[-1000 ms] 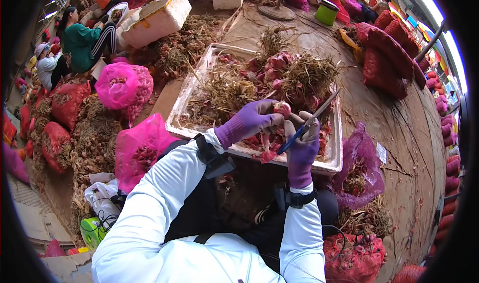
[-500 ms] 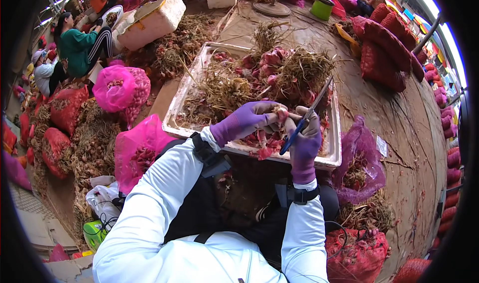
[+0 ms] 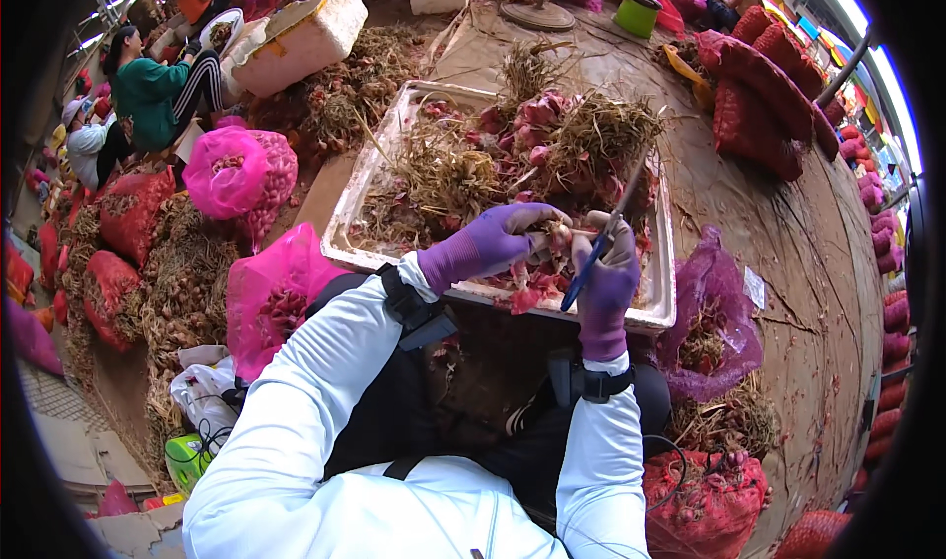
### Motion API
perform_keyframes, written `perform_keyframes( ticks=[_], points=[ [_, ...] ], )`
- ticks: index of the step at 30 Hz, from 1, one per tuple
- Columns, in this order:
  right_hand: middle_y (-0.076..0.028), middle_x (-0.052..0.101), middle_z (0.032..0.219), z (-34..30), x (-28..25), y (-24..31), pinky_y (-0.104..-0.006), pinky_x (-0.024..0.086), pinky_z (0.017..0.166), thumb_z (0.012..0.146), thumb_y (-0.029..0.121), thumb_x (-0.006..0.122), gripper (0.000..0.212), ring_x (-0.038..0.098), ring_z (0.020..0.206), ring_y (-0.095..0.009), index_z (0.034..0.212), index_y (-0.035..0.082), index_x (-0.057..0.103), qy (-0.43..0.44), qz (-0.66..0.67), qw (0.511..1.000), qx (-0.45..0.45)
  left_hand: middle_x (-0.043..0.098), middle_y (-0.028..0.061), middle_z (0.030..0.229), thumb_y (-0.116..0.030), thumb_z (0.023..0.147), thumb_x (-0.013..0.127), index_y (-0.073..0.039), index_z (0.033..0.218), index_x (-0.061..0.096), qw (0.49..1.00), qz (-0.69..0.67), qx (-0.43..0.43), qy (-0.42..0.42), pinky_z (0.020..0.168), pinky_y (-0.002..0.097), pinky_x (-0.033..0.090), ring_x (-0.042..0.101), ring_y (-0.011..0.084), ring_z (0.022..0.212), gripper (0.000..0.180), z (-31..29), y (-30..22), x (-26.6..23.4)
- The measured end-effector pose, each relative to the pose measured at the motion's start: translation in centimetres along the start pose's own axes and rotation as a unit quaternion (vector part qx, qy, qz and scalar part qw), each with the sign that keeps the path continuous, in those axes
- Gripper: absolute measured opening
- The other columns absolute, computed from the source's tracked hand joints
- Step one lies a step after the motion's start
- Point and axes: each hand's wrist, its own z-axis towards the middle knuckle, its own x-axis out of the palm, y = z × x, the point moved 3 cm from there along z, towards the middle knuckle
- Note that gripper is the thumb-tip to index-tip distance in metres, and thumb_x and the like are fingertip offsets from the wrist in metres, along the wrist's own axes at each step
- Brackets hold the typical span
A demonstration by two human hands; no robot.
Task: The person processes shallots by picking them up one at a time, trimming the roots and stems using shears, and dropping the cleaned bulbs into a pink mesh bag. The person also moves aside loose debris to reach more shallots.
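Note:
My left hand (image 3: pixel 493 239), in a purple and grey glove, is closed on a small garlic bulb (image 3: pixel 560 235) with reddish skin. The bulb is over the near part of a white foam tray (image 3: pixel 347 202). Gripped in my gloved right hand (image 3: pixel 608 281) is a pair of scissors (image 3: pixel 629 193) with blue handles, its blades pointing up and away from me. The right fingertips also touch the bulb's stem side. Bunches of garlic with dry roots and stalks (image 3: pixel 601 140) heap up in the tray, with loose pink skins (image 3: pixel 520 298) near its front edge.
Pink mesh bags (image 3: pixel 281 308) stand at the left, and a purple mesh bag (image 3: pixel 708 313) lies against the right side of the tray. A red sack (image 3: pixel 705 505) is near my right knee. A person in green (image 3: pixel 153 106) sits at the far left, beside a foam box (image 3: pixel 301 47).
The scissors have tilted slightly and shifted a little right with my right hand. My left fingers have turned the garlic bulb, and it shows paler now.

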Motion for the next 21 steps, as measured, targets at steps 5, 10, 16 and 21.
perform_keyframes(
  ticks=[5,10,16,21],
  points=[
    [-0.004,0.062,0.092,-0.6,0.8,1.2,-0.0204,0.045,0.066,0.094,0.011,0.06,0.022,0.054,0.075,-0.005,0.111,0.001,0.05,0.04,0.045,0.996,0.06,0.059,0.0049,0.114,-0.015,0.1,0.047,-0.004,0.13,0.049,0.975,-0.218,0.012,-0.049,0.084,0.0277,0.051,0.061,0.0126,0.099,0.031,0.5,-0.3,-1.9],
    [-0.004,0.063,0.092,-3.1,3.1,2.2,-0.0232,0.046,0.07,0.095,0.018,0.056,0.027,0.056,0.076,-0.009,0.116,0.003,0.048,0.193,0.082,0.966,0.153,0.06,0.0068,0.117,-0.012,0.098,0.049,-0.003,0.126,0.05,0.906,-0.403,0.093,-0.092,0.093,0.0353,0.049,0.06,0.0185,0.106,0.029,0.7,0.4,-3.9],
    [-0.007,0.064,0.088,-4.2,4.1,3.3,-0.0272,0.049,0.067,0.095,0.025,0.055,0.029,0.06,0.072,-0.012,0.114,0.003,0.05,0.266,0.169,0.911,0.266,0.061,0.0052,0.115,-0.01,0.094,0.053,-0.002,0.125,0.052,0.913,-0.373,0.118,-0.116,0.098,0.0379,0.046,0.059,0.0168,0.108,0.033,0.3,-0.4,-4.8],
    [-0.009,0.066,0.085,-4.3,4.1,2.7,-0.027,0.049,0.065,0.097,0.029,0.05,0.032,0.061,0.07,-0.014,0.115,0.003,0.05,0.281,0.192,0.893,0.293,0.064,0.0053,0.109,-0.012,0.092,0.054,-0.001,0.128,0.051,0.915,-0.366,0.129,-0.111,0.098,0.0368,0.045,0.059,0.0163,0.107,0.038,-0.1,-1.1,-5.2]
  ],
)
